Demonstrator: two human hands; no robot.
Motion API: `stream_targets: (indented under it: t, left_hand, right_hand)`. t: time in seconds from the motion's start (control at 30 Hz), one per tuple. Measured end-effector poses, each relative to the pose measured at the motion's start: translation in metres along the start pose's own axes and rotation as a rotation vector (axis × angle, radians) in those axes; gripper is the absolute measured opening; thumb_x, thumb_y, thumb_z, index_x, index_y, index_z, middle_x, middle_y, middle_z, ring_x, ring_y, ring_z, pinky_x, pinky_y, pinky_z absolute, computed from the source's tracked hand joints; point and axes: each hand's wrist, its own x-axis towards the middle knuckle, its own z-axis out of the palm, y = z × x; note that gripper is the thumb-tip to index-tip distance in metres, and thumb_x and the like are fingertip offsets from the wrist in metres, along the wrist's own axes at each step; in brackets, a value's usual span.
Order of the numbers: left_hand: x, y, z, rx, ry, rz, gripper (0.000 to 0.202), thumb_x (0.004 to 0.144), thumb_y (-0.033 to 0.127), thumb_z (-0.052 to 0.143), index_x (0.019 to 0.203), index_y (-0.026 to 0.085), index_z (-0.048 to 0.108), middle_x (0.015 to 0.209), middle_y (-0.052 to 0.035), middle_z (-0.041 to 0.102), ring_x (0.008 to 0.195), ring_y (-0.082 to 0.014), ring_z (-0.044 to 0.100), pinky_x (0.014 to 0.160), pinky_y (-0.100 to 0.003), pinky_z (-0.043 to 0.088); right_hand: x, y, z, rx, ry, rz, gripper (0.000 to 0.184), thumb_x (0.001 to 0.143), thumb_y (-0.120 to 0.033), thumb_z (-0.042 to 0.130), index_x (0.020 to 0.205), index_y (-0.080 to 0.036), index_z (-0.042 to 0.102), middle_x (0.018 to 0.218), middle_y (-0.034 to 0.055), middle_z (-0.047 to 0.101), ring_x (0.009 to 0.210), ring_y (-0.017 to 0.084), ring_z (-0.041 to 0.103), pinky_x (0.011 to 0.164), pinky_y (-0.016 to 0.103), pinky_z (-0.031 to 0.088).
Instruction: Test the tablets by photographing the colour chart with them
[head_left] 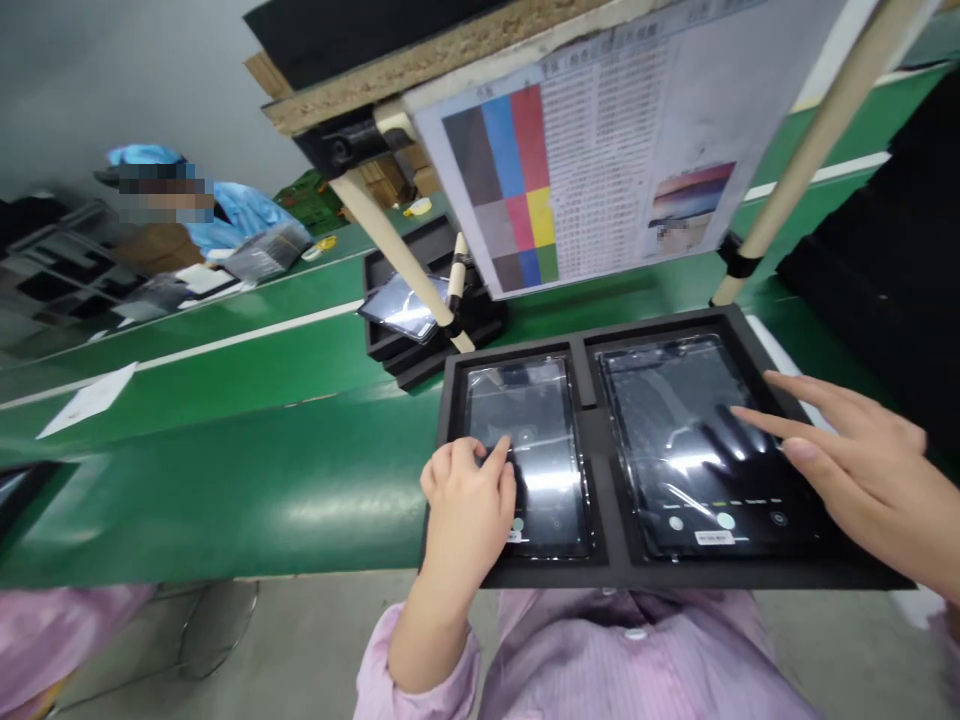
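Note:
A black foam tray (600, 420) lies on the green conveyor belt (225, 470) in front of me and holds two dark tablets side by side. My left hand (469, 505) is curled, its forefinger tip pressing the screen of the left tablet (536, 440). My right hand (855, 460) hovers with fingers stretched out over the right edge of the right tablet (690, 450), whose screen shows small icons near its bottom. Neither hand holds anything.
A tilted colour test chart (600, 150) hangs above the tray on wooden rods (397, 250). Behind it another black tray with a tablet (401, 305) rests on a stack. A person in blue (217, 215) works at the far left. Paper (90, 398) lies on the belt.

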Motion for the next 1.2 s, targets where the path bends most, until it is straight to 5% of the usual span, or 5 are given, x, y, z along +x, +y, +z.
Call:
stream_targets:
  t: [0.27, 0.47, 0.8, 1.0, 1.2]
  left_hand:
    - [-0.004, -0.017, 0.006, -0.060, 0.053, 0.108, 0.033, 0.099, 0.026, 0.048, 0.120, 0.025, 0.074, 0.100, -0.0116, 0.056, 0.097, -0.0277, 0.049, 0.081, -0.043, 0.046]
    - [-0.004, -0.001, 0.002, -0.106, 0.033, 0.157, 0.032, 0.097, 0.022, 0.051, 0.120, 0.026, 0.073, 0.102, -0.0112, 0.056, 0.100, -0.0282, 0.049, 0.083, -0.044, 0.046]
    - [0.003, 0.027, -0.006, -0.133, -0.063, 0.097, 0.034, 0.094, 0.016, 0.052, 0.117, 0.026, 0.076, 0.103, -0.0111, 0.057, 0.102, -0.0282, 0.051, 0.090, -0.047, 0.047]
    - [-0.004, -0.013, 0.009, -0.077, 0.032, 0.200, 0.037, 0.096, 0.028, 0.051, 0.127, 0.026, 0.071, 0.104, -0.0133, 0.060, 0.097, -0.0287, 0.055, 0.086, -0.046, 0.048]
    - [0.009, -0.085, 0.026, -0.199, -0.056, -0.096, 0.035, 0.091, 0.042, 0.055, 0.119, 0.030, 0.073, 0.107, -0.0143, 0.063, 0.092, -0.0349, 0.061, 0.081, -0.057, 0.052]
  right_hand:
    - [-0.010, -0.011, 0.005, -0.014, 0.025, 0.054, 0.053, 0.106, -0.044, 0.028, 0.102, -0.034, 0.079, 0.135, 0.0053, 0.062, 0.122, 0.034, 0.059, 0.088, 0.054, 0.054]
    - [-0.010, -0.010, 0.012, -0.071, 0.036, 0.032, 0.052, 0.105, -0.041, 0.029, 0.102, -0.031, 0.079, 0.140, 0.0066, 0.058, 0.125, 0.041, 0.056, 0.091, 0.066, 0.049]
    - [-0.022, -0.011, 0.004, 0.225, 0.055, 0.379, 0.049, 0.102, -0.058, 0.033, 0.106, -0.036, 0.076, 0.144, -0.0007, 0.053, 0.124, 0.040, 0.056, 0.101, 0.065, 0.049]
    - [-0.017, -0.010, 0.019, 0.189, 0.145, 0.273, 0.054, 0.104, -0.052, 0.032, 0.105, -0.027, 0.080, 0.131, 0.0094, 0.062, 0.116, 0.029, 0.064, 0.100, 0.048, 0.055]
    - [-0.010, -0.016, 0.031, 0.504, 0.164, 0.345, 0.048, 0.101, -0.053, 0.043, 0.111, -0.023, 0.079, 0.131, 0.0123, 0.062, 0.123, 0.029, 0.059, 0.114, 0.048, 0.045]
